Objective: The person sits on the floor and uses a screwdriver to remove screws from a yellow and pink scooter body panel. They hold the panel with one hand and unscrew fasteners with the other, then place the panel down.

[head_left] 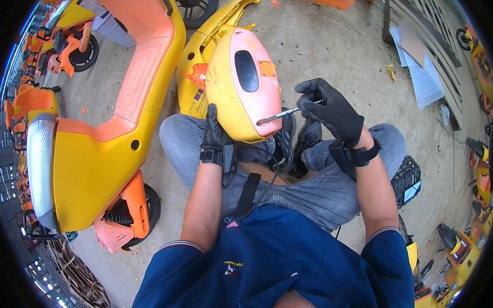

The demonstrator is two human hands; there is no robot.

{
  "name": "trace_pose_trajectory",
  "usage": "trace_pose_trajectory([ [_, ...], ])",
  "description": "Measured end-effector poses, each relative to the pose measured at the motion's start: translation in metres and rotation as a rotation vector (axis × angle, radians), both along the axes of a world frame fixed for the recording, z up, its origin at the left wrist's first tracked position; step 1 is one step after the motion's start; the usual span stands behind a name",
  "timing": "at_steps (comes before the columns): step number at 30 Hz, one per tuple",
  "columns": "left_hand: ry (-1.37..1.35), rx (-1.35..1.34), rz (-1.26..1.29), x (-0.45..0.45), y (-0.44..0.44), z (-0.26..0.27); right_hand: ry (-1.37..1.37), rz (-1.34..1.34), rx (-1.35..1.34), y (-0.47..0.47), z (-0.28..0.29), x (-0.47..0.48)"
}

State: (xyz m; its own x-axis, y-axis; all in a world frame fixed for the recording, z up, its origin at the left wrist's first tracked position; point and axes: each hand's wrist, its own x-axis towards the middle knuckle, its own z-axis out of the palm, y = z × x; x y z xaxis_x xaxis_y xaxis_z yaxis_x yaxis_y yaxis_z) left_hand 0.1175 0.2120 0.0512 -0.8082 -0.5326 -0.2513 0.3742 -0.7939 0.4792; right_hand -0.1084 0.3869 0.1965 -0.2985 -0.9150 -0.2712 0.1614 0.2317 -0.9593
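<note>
A yellow and pink plastic scooter cover [221, 90] with a dark oval window [246, 71] is held tilted above my lap. My left hand [215, 130], in a black glove, grips its lower left edge. Gloved likewise, my right hand [333, 110] holds a thin screwdriver [288, 112] by its rear end, fingers curled around it. The metal shaft points left, and its tip enters a recessed hole [265, 121] near the cover's lower end. What lies inside that hole is hidden. Behind the cover rests a larger yellow body panel [188, 84], with an orange part [198, 74] beside it.
A yellow and pink electric scooter [95, 161] stands close on my left. To my right sits a black plastic basket [406, 180]. Slatted metal racks [434, 34] with pale sheets [422, 80] lie farther off. A yellow fragment [391, 72] is on the concrete floor [336, 39].
</note>
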Motion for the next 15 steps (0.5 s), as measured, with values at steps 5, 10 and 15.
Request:
trace_pose_trajectory([
  [5, 0.018, 0.011, -0.011, 0.002, 0.000, -0.001, 0.091, 0.039, 0.167, 0.000, 0.006, -0.006],
  [10, -0.010, -0.028, 0.006, -0.002, 0.000, 0.001, 0.036, 0.040, -0.077, 0.002, -0.006, -0.007],
  [15, -0.021, -0.033, 0.022, -0.002, 0.000, 0.001, 0.110, -0.016, 0.149, -0.003, 0.012, 0.006],
])
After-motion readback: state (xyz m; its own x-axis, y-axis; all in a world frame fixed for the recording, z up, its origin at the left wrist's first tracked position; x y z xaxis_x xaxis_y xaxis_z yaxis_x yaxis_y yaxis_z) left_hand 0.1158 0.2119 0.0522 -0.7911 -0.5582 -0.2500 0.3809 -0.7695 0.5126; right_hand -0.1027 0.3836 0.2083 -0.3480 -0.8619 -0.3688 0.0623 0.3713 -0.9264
